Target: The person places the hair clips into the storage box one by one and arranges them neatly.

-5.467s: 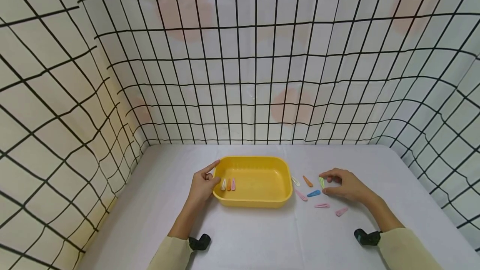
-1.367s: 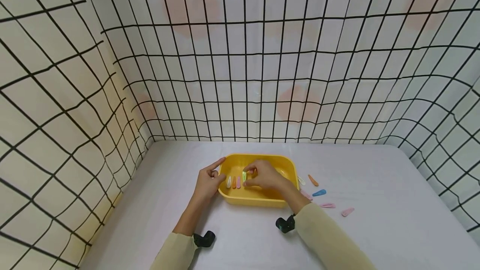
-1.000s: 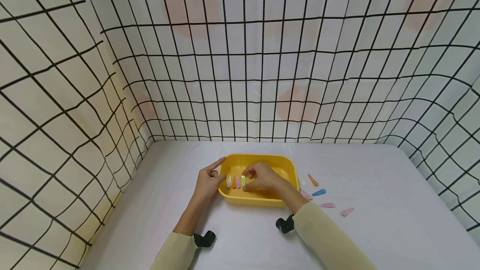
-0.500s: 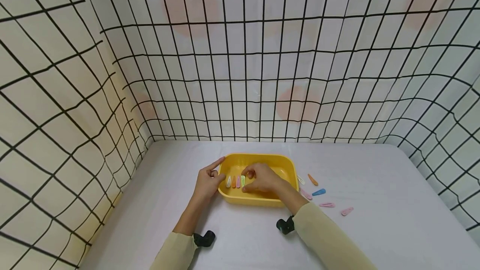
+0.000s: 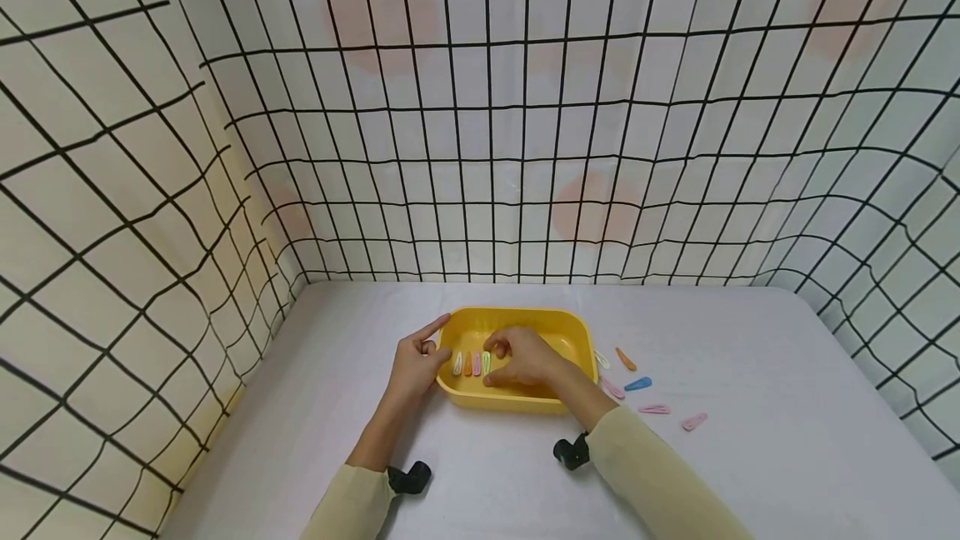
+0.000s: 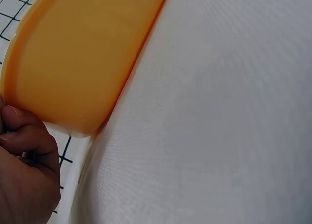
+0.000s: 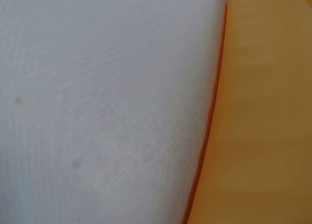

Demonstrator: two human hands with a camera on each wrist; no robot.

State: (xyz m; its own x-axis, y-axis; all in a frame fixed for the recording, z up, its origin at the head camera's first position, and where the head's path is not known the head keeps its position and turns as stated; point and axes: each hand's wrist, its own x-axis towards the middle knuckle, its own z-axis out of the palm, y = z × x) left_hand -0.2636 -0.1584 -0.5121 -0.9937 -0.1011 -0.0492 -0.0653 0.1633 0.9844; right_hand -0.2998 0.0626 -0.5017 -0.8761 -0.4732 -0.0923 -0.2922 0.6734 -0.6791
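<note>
In the head view, my left hand (image 5: 414, 367) grips the left rim of a yellow plastic tray (image 5: 510, 404), thumb over the edge and index finger along the corner. Inside, at the left end, stand a white hair clip (image 5: 457, 364), an orange one (image 5: 468, 364) and a pink one (image 5: 477, 364) in a row. Right of them, my right hand (image 5: 525, 354) pinches a green hair clip (image 5: 486, 362) end to end, parallel to the others. The left wrist view shows curled fingers (image 6: 29, 138) at the tray's corner; the right wrist view shows only its side wall (image 7: 263, 112) and the cloth.
Right of the tray lie a white clip (image 5: 602, 360), an orange clip (image 5: 626, 359), a blue clip (image 5: 638, 384) and several pink clips (image 5: 655, 409) on the white cloth (image 5: 780, 390). A black grid net (image 5: 510, 182) stands along the back and sides.
My right hand has carried the green clip left from the table into the tray and brought it down beside the pink one. Over the last half second both hands stay nearly still.
</note>
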